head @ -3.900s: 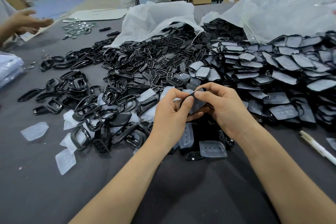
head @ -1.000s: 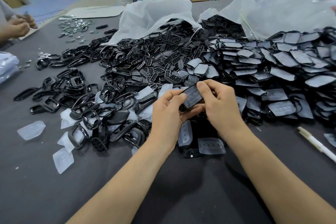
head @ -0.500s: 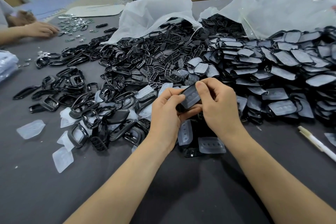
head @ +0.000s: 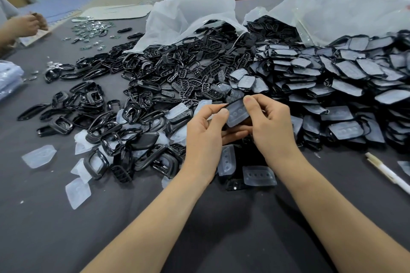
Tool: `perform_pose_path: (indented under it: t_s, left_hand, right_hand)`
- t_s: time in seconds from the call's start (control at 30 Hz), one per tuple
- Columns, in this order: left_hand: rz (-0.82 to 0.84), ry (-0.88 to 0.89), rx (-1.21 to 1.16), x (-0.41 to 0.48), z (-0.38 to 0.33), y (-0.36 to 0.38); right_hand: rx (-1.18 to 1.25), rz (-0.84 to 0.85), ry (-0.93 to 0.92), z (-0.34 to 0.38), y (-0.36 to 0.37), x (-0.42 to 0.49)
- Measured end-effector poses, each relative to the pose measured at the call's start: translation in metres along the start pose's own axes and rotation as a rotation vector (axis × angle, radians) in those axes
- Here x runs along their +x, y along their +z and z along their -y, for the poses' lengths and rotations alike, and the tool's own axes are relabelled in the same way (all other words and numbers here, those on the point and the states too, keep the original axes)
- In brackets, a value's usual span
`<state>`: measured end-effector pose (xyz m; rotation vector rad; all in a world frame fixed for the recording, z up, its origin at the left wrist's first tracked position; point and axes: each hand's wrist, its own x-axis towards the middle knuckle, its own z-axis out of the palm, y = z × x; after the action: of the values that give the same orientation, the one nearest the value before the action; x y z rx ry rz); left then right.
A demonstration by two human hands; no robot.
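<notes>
As left hand (head: 204, 133), right hand (head: 273, 127) pinch shell (head: 237, 114), long axis rises rightward

Grey bench (head: 199, 239): heap of loose black frames (head: 142, 104); stacked film-covered shells (head: 346, 86) at right; clear bags (head: 190, 17) behind; translucent pads (head: 38, 156) scattered left; white pen (head: 388, 173) near right edge.

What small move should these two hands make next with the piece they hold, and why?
Probably press the translucent pad fully into the black frame with the thumbs. The left hand and right hand both pinch that frame, and the pile on the right holds frames with pads already seated.
</notes>
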<state>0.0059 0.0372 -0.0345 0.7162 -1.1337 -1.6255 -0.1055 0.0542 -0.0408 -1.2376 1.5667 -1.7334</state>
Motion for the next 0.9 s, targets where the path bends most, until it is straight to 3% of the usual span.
perform_pose_path:
  t_s: [0.17,0.9]
  left_hand:
    - [0.054,0.003,0.000,-0.0017,-0.0026,0.0019]
    - [0.003,-0.010,-0.056,-0.0003,0.0003,-0.0020]
  right_hand:
    - [0.020,-0.032,0.010,0.0007,-0.0008,0.0013]
    - [-0.129,-0.014,-0.147,0.0030,0.0019,-0.0046]
